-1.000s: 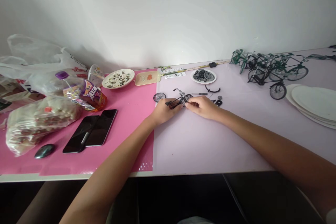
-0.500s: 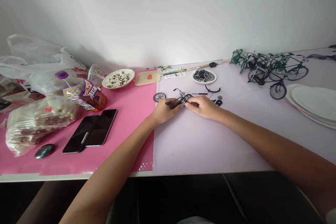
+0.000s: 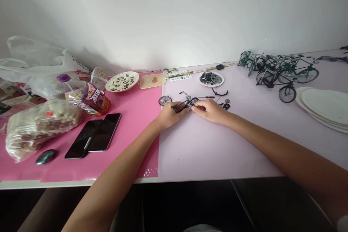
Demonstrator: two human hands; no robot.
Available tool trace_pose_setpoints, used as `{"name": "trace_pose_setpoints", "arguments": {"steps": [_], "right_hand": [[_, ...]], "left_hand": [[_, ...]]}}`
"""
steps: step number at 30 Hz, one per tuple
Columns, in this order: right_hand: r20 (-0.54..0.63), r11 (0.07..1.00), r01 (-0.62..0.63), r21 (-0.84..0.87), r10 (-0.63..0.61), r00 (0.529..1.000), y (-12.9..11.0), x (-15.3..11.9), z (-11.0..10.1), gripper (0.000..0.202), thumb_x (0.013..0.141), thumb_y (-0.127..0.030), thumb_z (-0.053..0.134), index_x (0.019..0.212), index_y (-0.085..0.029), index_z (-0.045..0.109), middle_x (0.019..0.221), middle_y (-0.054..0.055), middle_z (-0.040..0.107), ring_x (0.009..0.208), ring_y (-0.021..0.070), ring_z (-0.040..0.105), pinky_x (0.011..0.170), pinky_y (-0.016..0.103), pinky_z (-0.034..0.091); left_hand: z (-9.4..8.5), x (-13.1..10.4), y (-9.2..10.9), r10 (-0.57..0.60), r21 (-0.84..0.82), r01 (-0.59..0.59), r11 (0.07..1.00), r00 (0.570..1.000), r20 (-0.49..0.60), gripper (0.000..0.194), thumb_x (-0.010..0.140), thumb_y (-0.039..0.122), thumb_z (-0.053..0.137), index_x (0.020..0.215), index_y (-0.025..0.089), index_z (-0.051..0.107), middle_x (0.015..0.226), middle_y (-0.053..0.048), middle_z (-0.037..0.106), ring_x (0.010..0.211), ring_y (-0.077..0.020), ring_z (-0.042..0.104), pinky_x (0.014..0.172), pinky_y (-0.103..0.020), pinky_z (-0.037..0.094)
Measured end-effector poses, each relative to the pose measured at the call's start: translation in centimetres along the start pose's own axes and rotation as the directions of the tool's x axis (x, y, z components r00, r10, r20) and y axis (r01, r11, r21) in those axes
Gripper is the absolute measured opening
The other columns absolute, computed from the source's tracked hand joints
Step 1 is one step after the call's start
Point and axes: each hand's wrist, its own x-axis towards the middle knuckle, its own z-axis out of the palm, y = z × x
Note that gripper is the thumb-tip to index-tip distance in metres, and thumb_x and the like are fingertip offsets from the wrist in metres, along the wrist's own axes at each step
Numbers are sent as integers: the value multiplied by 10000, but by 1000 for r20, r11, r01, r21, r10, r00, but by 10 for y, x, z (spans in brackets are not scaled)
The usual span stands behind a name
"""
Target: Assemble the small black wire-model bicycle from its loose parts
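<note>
A partly built black model bicycle (image 3: pixel 187 97) with silver handlebars is held between my hands, low over the pale lilac sheet. My left hand (image 3: pixel 170 114) closes round its saddle side. The fingers of my right hand (image 3: pixel 207 111) are pinched at its front wheel; whether they hold a small part there is hidden. A loose spoked wheel (image 3: pixel 165 100) lies just beyond my left hand. Past my right hand are a small screwdriver (image 3: pixel 207 97), a curved black mudguard (image 3: pixel 220 93), a little round disc (image 3: pixel 227 100) and a black part (image 3: pixel 226 106).
A plate of wheels (image 3: pixel 199 79) and a cream tray (image 3: pixel 144 82) stand near the wall. Several finished model bicycles (image 3: pixel 285 69) and stacked white plates (image 3: pixel 326 105) are at right. Left lie two phones (image 3: pixel 106 132), a bottle (image 3: pixel 89 98), bagged items (image 3: pixel 40 127) and a bowl (image 3: pixel 108 87).
</note>
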Motion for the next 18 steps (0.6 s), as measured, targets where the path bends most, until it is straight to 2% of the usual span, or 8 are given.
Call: {"name": "trace_pose_setpoints", "arguments": {"steps": [18], "right_hand": [[1,1000,2,5,-2,1000,0,0,0,366,957,-401,553,656,-212,466,606,-21,485,607,152,463,606,305,300]], "left_hand": [[0,0,2,-3,-6,3,1000,1000,0,459,926,441,587,636,202,323,624,52,308,622,-112,247,606,-289,253]]}}
